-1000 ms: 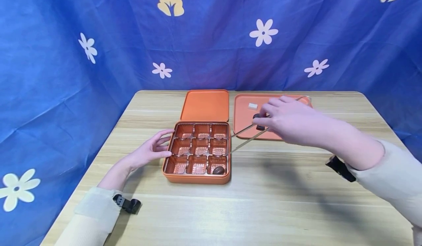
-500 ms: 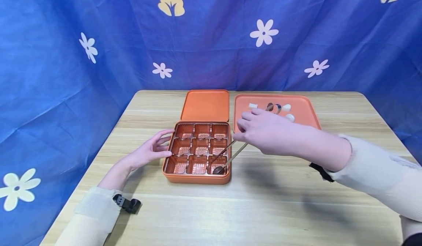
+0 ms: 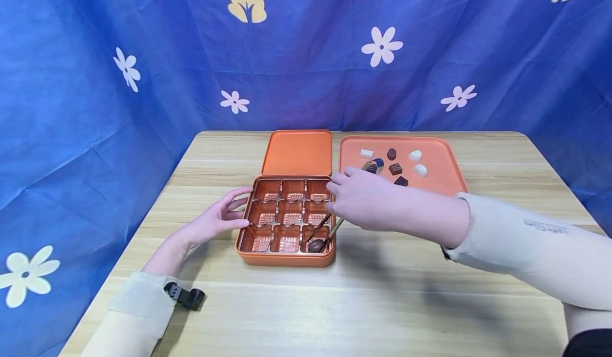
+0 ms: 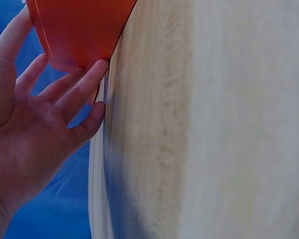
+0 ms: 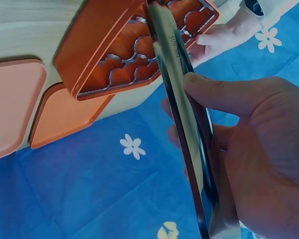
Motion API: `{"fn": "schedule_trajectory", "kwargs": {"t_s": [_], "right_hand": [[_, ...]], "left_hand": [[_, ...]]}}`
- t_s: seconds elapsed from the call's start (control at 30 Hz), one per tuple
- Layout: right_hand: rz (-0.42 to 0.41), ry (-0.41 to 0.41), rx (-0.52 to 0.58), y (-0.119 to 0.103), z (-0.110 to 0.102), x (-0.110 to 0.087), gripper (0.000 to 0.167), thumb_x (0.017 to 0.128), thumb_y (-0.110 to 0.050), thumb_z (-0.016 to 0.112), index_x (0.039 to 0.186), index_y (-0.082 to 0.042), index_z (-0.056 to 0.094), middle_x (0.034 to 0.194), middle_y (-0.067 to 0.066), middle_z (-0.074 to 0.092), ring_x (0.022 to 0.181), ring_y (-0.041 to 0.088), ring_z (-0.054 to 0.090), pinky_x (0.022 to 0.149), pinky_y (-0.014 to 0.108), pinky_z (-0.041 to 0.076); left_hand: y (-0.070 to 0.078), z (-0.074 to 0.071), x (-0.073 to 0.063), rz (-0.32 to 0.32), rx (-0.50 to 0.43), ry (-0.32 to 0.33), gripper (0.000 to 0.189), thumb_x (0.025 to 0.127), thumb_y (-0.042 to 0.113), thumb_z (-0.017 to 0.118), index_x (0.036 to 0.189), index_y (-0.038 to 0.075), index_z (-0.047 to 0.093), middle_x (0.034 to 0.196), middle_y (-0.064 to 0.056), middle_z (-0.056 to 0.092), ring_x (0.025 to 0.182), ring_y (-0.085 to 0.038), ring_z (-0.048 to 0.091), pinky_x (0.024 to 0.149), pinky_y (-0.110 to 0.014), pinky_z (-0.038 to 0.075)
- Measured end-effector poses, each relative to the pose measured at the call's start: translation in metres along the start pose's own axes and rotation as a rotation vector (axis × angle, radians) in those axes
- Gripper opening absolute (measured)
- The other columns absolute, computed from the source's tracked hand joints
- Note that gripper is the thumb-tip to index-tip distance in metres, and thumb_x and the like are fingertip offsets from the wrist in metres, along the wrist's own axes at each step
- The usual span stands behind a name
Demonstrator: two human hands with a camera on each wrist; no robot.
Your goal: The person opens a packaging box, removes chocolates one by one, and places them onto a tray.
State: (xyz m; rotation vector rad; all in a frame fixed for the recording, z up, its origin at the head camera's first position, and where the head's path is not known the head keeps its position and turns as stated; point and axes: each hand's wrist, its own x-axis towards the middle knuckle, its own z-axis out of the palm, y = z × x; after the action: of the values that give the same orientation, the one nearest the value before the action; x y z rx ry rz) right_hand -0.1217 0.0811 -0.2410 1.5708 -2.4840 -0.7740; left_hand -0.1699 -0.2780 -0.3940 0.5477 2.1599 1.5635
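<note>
An orange box [image 3: 287, 260] with a brown divided insert sits mid-table. One dark brown chocolate [image 3: 316, 246] lies in its near right compartment. My right hand [image 3: 363, 200] holds a pair of metal tongs [image 5: 177, 84], thumb on one arm and fingers on the other. The tongs' tips reach down into that compartment, one on each side of the chocolate; whether they touch it I cannot tell. My left hand [image 3: 222, 213] has its fingers extended and touches the box's left side, fingertips against the orange wall in the left wrist view.
Behind the box lies its orange lid [image 3: 298, 152]. A pink tray [image 3: 449, 171] at the back right bears several chocolates, white ones [image 3: 415, 155] and brown ones [image 3: 395, 169]. My right forearm passes in front of the tray. A blue flowered cloth [image 3: 306, 54] hangs beyond the table.
My right hand has moved left and toward me from over the tray. The tongs' tips have gone down into the near right compartment around the chocolate. My left hand stays put.
</note>
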Motion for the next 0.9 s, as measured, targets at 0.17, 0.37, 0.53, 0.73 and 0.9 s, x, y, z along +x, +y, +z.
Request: {"fn": "schedule_trajectory", "kwargs": {"t_s": [0.17,0.37,0.53,0.73,0.9], "right_hand": [[-0.002,0.008,-0.023,-0.003,-0.004,0.006,0.011,0.091,-0.020,0.067,0.098,-0.023,0.074,0.088,0.000,0.062,0.081,0.020,0.050,0.072,0.031,0.041],[-0.005,-0.024,-0.039,-0.005,-0.007,0.011,0.007,0.090,-0.023,0.068,0.093,-0.022,0.075,0.087,-0.001,0.063,0.079,0.018,0.048,0.072,0.030,0.042],[-0.007,-0.013,-0.030,-0.003,-0.004,0.009,0.009,0.092,-0.021,0.067,0.096,-0.022,0.075,0.091,0.000,0.065,0.084,0.020,0.051,0.075,0.032,0.042],[-0.022,0.055,-0.067,-0.003,0.003,0.004,0.013,0.093,-0.017,0.064,0.101,-0.022,0.073,0.089,0.001,0.064,0.082,0.021,0.051,0.074,0.032,0.040],[-0.017,0.062,-0.062,-0.004,0.004,-0.002,0.015,0.093,-0.017,0.065,0.105,-0.022,0.072,0.089,0.002,0.063,0.083,0.021,0.051,0.073,0.031,0.042]], "left_hand": [[0.002,0.000,-0.001,-0.010,0.006,0.007,0.075,0.090,0.001,0.066,0.151,0.005,0.022,0.149,-0.033,0.027,0.127,-0.050,0.040,0.096,-0.034,0.045],[0.002,0.000,-0.001,-0.014,0.016,0.007,0.076,0.090,0.001,0.066,0.151,0.005,0.021,0.150,-0.032,0.026,0.126,-0.050,0.042,0.098,-0.046,0.043],[0.001,0.000,0.000,-0.012,0.009,0.000,0.076,0.090,0.002,0.067,0.152,0.006,0.022,0.151,-0.031,0.026,0.126,-0.050,0.042,0.098,-0.048,0.042],[0.000,-0.001,0.000,-0.004,0.005,-0.007,0.076,0.090,0.002,0.066,0.151,0.006,0.022,0.151,-0.030,0.026,0.126,-0.050,0.041,0.100,-0.050,0.041],[0.001,-0.001,-0.001,-0.002,0.001,-0.006,0.075,0.091,0.002,0.066,0.151,0.006,0.022,0.151,-0.031,0.025,0.128,-0.050,0.039,0.101,-0.049,0.040]]}}
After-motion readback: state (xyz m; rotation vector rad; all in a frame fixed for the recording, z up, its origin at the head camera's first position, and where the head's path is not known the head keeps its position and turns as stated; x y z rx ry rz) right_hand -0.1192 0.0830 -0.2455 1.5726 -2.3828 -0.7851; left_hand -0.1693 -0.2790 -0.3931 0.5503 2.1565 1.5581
